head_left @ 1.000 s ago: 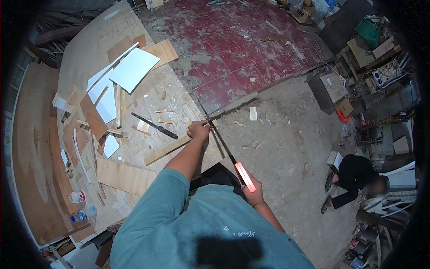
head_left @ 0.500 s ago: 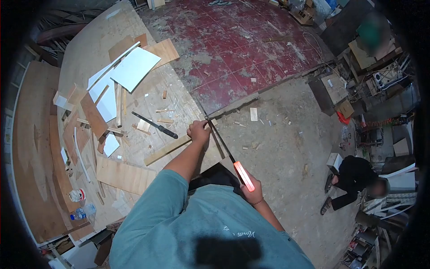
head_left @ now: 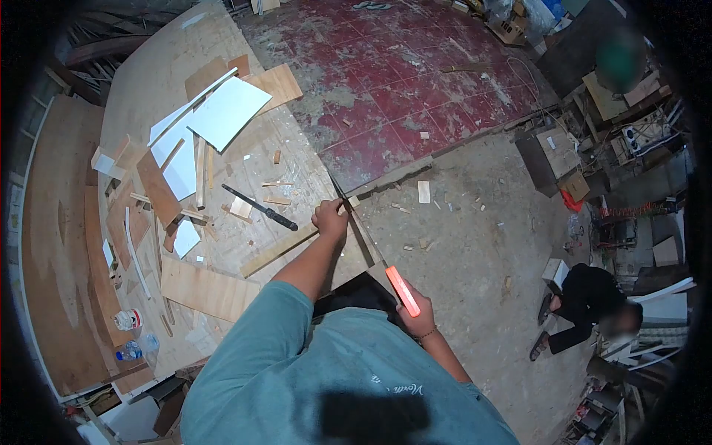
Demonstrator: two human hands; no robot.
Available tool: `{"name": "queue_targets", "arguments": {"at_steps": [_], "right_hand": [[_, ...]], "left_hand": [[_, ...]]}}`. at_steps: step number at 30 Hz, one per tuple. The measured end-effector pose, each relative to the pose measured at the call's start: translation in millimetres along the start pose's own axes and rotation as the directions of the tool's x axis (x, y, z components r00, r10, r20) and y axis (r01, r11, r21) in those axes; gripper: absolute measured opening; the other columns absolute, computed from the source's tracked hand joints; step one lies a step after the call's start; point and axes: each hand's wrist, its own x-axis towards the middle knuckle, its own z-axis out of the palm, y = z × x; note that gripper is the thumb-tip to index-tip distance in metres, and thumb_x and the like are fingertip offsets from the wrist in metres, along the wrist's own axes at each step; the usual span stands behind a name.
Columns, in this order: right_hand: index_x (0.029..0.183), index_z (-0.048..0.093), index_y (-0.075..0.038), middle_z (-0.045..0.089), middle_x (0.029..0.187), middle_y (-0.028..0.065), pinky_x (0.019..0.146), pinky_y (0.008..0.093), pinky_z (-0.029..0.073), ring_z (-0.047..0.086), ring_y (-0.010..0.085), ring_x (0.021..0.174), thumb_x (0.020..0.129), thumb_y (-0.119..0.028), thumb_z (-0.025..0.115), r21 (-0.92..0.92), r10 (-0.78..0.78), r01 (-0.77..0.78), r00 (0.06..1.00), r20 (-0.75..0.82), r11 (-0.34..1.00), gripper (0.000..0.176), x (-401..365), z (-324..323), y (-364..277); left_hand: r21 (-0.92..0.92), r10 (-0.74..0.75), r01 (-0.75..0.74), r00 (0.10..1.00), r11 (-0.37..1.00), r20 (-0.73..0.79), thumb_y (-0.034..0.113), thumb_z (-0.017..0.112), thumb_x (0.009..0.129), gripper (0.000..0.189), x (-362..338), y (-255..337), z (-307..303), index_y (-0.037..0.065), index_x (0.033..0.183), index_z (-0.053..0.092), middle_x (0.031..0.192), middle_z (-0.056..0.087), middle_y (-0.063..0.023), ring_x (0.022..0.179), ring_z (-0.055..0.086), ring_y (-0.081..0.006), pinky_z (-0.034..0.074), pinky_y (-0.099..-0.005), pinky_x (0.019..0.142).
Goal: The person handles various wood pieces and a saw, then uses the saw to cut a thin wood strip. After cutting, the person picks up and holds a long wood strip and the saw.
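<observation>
My right hand (head_left: 419, 315) grips the orange handle of a handsaw (head_left: 403, 291). Its thin blade runs up and left across a wooden strip (head_left: 278, 251), just past the bench edge. My left hand (head_left: 331, 220) is closed over that strip near the edge, beside the blade. A short end of the strip sticks out beyond the blade. How deep the blade sits in the wood cannot be made out. Left of my left hand, a black-handled tool with a long dark blade (head_left: 259, 208) lies on the bench.
The plywood bench (head_left: 297, 159) carries white panels (head_left: 230, 111), a plywood board (head_left: 208, 288), offcuts, a white jar (head_left: 128, 320) and a plastic bottle (head_left: 129, 351). Wood scraps lie on the concrete floor (head_left: 475, 259). At the right, a person in black (head_left: 592, 297) is bent low near stacked material.
The saw blade now catches the light differently and its angle looks slightly altered. My left hand stays on the strip. The whole view has shifted slightly.
</observation>
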Motion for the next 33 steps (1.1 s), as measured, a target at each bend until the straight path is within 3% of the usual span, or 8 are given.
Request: {"name": "queue_targets", "arguments": {"at_steps": [7, 13, 16, 20, 23, 25, 27, 33], "right_hand": [[0.134, 0.049, 0.0, 0.058, 0.127, 0.0222, 0.1, 0.0346, 0.045, 0.058, 0.0304, 0.119, 0.071, 0.001, 0.061, 0.026, 0.017, -0.018, 1.0, 0.024, 0.999, 0.064, -4, -8, 1], [0.132, 0.05, 0.002, 0.059, 0.127, 0.022, 0.099, 0.0345, 0.045, 0.059, 0.0292, 0.119, 0.072, -0.001, 0.061, -0.002, 0.091, -0.091, 0.994, 0.059, 0.996, 0.061, -50, -42, -36], [0.13, 0.052, 0.004, 0.061, 0.123, 0.0222, 0.096, 0.0347, 0.047, 0.062, 0.0291, 0.114, 0.074, -0.005, 0.062, -0.014, 0.129, -0.129, 0.991, -0.023, 0.992, 0.058, -77, -59, -56], [0.126, 0.054, 0.006, 0.064, 0.117, 0.0219, 0.09, 0.0345, 0.05, 0.066, 0.0289, 0.106, 0.076, -0.011, 0.062, -0.003, 0.067, -0.068, 0.991, -0.117, 0.998, 0.054, -75, -60, -62], [0.125, 0.054, 0.007, 0.064, 0.116, 0.0219, 0.089, 0.0346, 0.051, 0.066, 0.0291, 0.105, 0.075, -0.01, 0.063, -0.024, -0.093, 0.091, 0.985, -0.148, 0.996, 0.054, -49, -40, -33], [0.127, 0.054, 0.006, 0.063, 0.118, 0.0229, 0.091, 0.0351, 0.05, 0.065, 0.0305, 0.107, 0.07, -0.001, 0.062, -0.019, -0.051, 0.048, 0.987, -0.153, 0.999, 0.057, -33, -22, -12], [0.128, 0.054, 0.004, 0.063, 0.118, 0.0226, 0.092, 0.0348, 0.05, 0.065, 0.0303, 0.109, 0.069, 0.0, 0.062, -0.001, -0.103, 0.103, 0.985, -0.136, 0.995, 0.06, -13, -7, 2], [0.13, 0.053, 0.001, 0.063, 0.119, 0.0224, 0.092, 0.0344, 0.05, 0.063, 0.0317, 0.11, 0.068, 0.0, 0.061, 0.017, -0.096, 0.099, 0.989, -0.113, 0.995, 0.063, 17, 19, 31]], "left_hand": [[-0.064, -0.049, 0.05, 0.999, 0.997, 0.015, 0.023, 0.074, 0.071, 0.035, 4, -4, 4, 0.024, 0.106, 0.072, 0.106, 0.06, -0.0046, 0.108, 0.053, -0.0261, 0.033, -0.0426, 0.098], [-0.106, -0.075, 0.076, 0.997, 0.991, 0.01, 0.025, 0.078, 0.07, 0.034, 3, -1, 2, 0.024, 0.103, 0.073, 0.104, 0.061, -0.0045, 0.108, 0.053, -0.0254, 0.033, -0.0426, 0.098], [-0.129, -0.08, 0.082, 0.997, 0.988, 0.019, 0.025, 0.079, 0.069, 0.035, 4, 1, -1, 0.023, 0.103, 0.073, 0.104, 0.061, -0.0045, 0.108, 0.053, -0.0263, 0.033, -0.0432, 0.098], [-0.091, -0.107, 0.108, 0.994, 0.99, 0.011, 0.033, 0.075, 0.073, 0.03, 6, 3, 1, 0.026, 0.102, 0.074, 0.107, 0.061, -0.0049, 0.111, 0.052, -0.0281, 0.032, -0.0436, 0.099], [-0.086, -0.163, 0.165, 0.986, 0.983, 0.03, 0.037, 0.072, 0.075, 0.027, 14, -4, 12, 0.029, 0.1, 0.074, 0.108, 0.062, -0.005, 0.113, 0.051, -0.0284, 0.032, -0.0439, 0.099], [-0.079, -0.188, 0.189, 0.982, 0.979, 0.025, 0.039, 0.071, 0.075, 0.025, 20, -5, 14, 0.031, 0.099, 0.074, 0.109, 0.062, -0.0051, 0.113, 0.051, -0.0283, 0.032, -0.044, 0.098], [-0.086, -0.244, 0.249, 0.968, 0.965, 0.066, 0.037, 0.072, 0.075, 0.022, 21, -2, 12, 0.032, 0.096, 0.075, 0.108, 0.063, -0.0037, 0.112, 0.051, -0.0281, 0.032, -0.044, 0.098], [-0.086, -0.224, 0.227, 0.974, 0.97, 0.044, 0.034, 0.073, 0.073, 0.019, 19, -2, 10, 0.031, 0.092, 0.076, 0.104, 0.066, -0.0013, 0.111, 0.052, -0.0276, 0.033, -0.0441, 0.097]]}}
